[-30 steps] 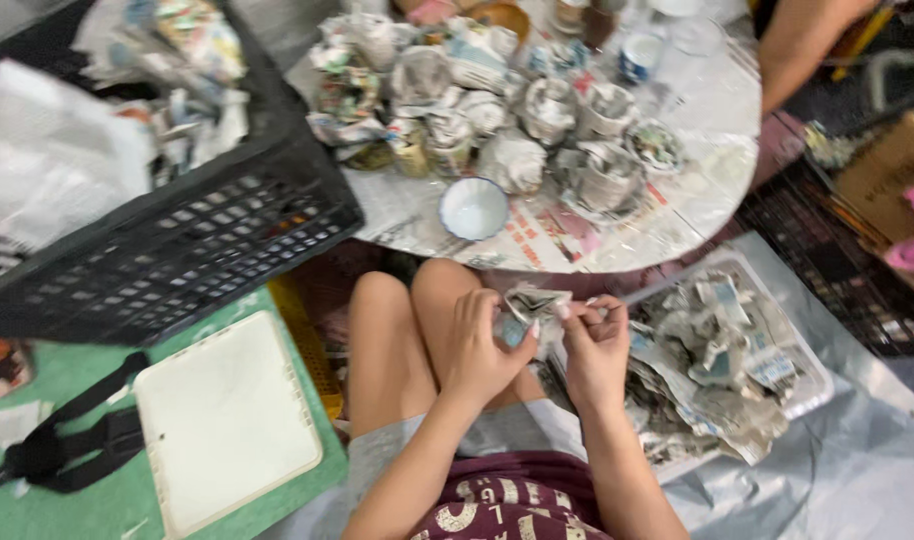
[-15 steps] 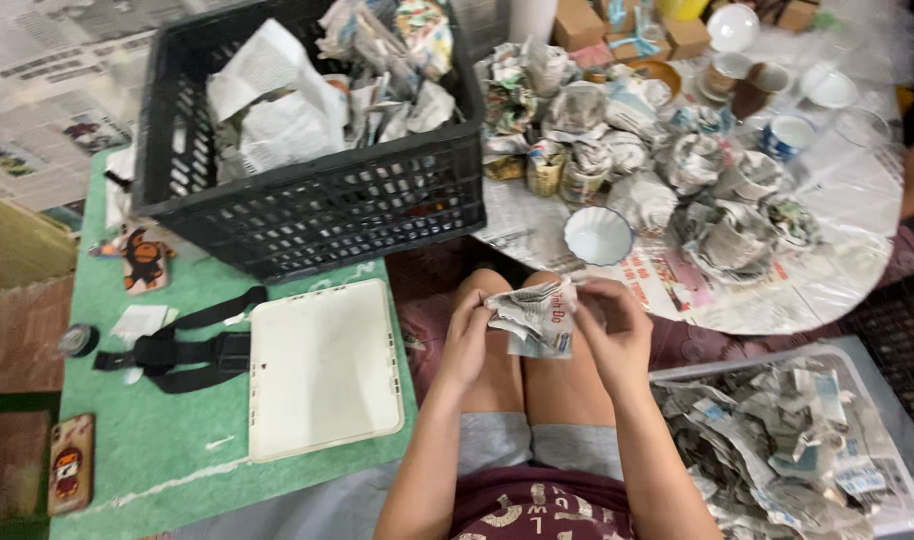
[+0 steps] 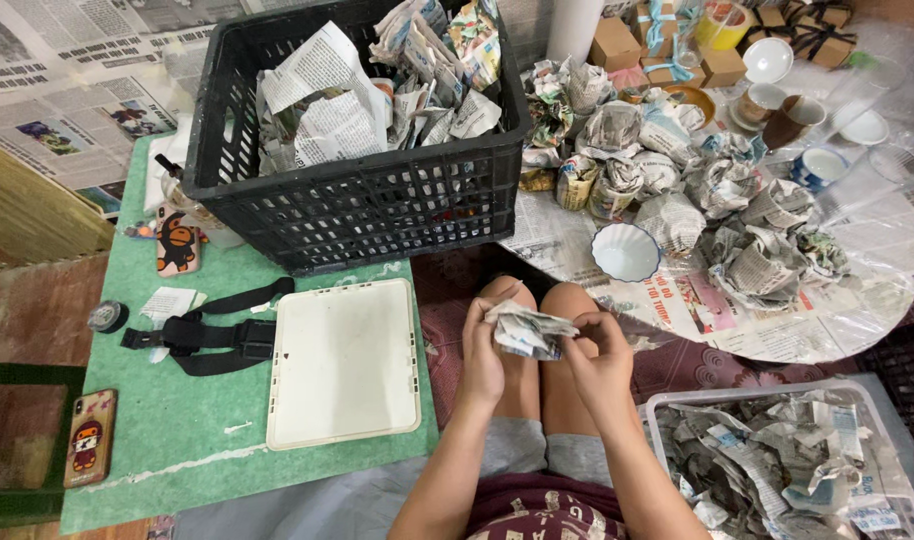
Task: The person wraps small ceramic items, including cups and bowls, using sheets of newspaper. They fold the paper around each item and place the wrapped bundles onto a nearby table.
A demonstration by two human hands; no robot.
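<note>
1. Left hand point(image 3: 482, 350): forearm angled up over the knees, fingers curled, its grip clenched on the newspaper bundle point(image 3: 524, 330).
2. The bundle sits between both grips.
3. Right hand point(image 3: 602, 358): fingers bent, pinching the bundle's right end; white bowl point(image 3: 626, 251) lies beyond it.

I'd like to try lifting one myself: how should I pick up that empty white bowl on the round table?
Take the white bowl by its scalloped rim from above. It stands upright and open, with bare table on its near side, so a hand would probably come in easiest there.
</note>
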